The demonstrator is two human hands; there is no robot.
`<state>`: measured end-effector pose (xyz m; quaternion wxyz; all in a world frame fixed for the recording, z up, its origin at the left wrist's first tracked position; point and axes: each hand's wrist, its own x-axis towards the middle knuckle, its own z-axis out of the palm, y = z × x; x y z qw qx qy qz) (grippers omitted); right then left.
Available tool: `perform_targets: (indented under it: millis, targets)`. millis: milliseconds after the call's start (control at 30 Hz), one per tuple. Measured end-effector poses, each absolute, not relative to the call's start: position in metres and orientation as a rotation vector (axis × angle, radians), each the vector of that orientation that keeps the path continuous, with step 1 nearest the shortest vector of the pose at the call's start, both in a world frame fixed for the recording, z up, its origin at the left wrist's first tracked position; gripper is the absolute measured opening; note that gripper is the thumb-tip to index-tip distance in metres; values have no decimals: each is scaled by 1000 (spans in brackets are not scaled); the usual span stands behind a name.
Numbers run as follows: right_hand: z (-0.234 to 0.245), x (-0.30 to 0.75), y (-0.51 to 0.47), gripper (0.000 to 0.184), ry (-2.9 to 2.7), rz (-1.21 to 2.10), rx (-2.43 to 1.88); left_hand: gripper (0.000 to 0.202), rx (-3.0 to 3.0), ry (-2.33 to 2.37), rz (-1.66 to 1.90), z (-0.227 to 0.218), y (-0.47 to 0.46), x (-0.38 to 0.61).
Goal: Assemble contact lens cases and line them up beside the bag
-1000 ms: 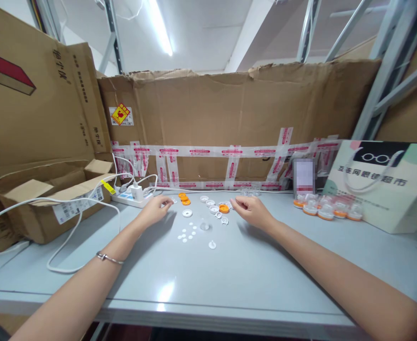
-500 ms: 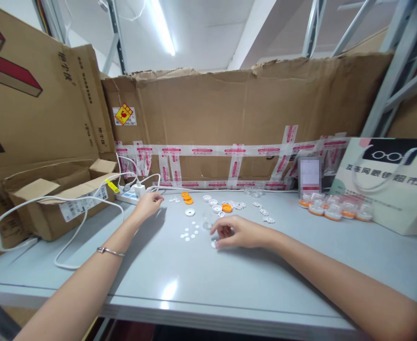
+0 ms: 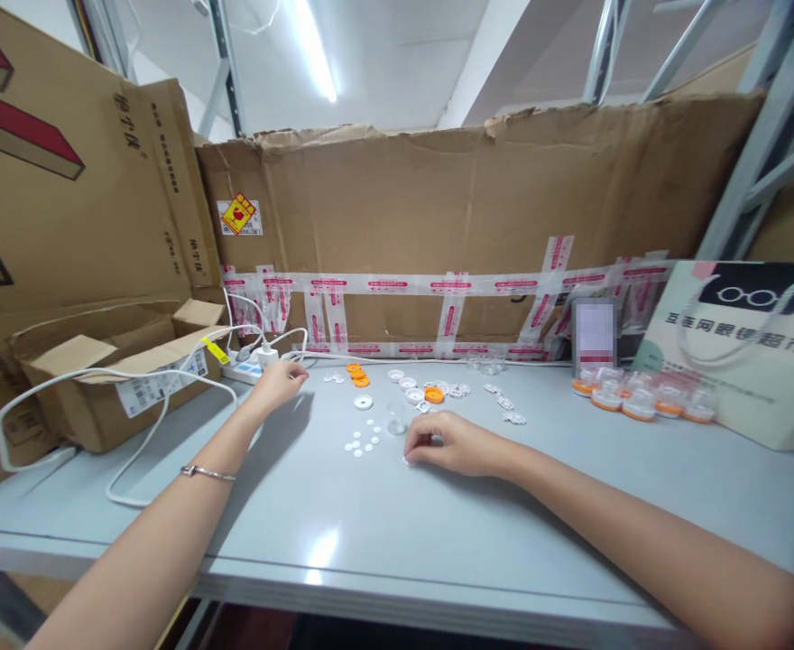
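My right hand [image 3: 447, 442] has its fingertips closed on the edge of a small white disc [image 3: 406, 462], mostly covered by the fingers, at the tabletop. Just behind that hand stands a clear plastic cup [image 3: 397, 418]. Several more small white discs [image 3: 358, 442] lie loose to its left. My left hand [image 3: 281, 381] hovers farther back on the left, near the power strip, fingers pinched together; whether anything is between them is too small to see. A white ring [image 3: 363, 403] and several orange rings [image 3: 356, 375] lie between the hands.
White rings, an orange ring [image 3: 433, 394] and white lattice-like pieces [image 3: 503, 403] lie at the back middle. Clear-topped, orange-based containers [image 3: 637, 402] stand by a paper bag [image 3: 742, 361] and a phone [image 3: 594, 334]. White cables [image 3: 160, 415] and an open carton [image 3: 126, 379] occupy the left.
The fingers of my right hand have closed down on the white disc, which was more visible before. My left hand stays almost in place. The whole view has shifted slightly.
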<state>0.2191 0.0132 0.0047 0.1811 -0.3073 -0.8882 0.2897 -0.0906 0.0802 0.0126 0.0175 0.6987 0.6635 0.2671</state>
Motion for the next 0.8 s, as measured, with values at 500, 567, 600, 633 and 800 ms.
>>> perform_targets:
  millis: [500,567,600,633,800]
  targets:
    - [6,224,18,14,-2565,814,-874,26,2241,1916,641,13,78,-84]
    - [5,224,19,13,-2567,803,-869,24,2264,1847,556,16,74,-85]
    - [5,224,19,12,-2569,798,-871,23,2274,1809,511,18,72,-87]
    - [5,225,19,11,-2568,795,-877,22,2279,1775,466,19,70,-89]
    - [3,226,19,7,-2516,823,-940,24,2265,1655,267,20,65,-97]
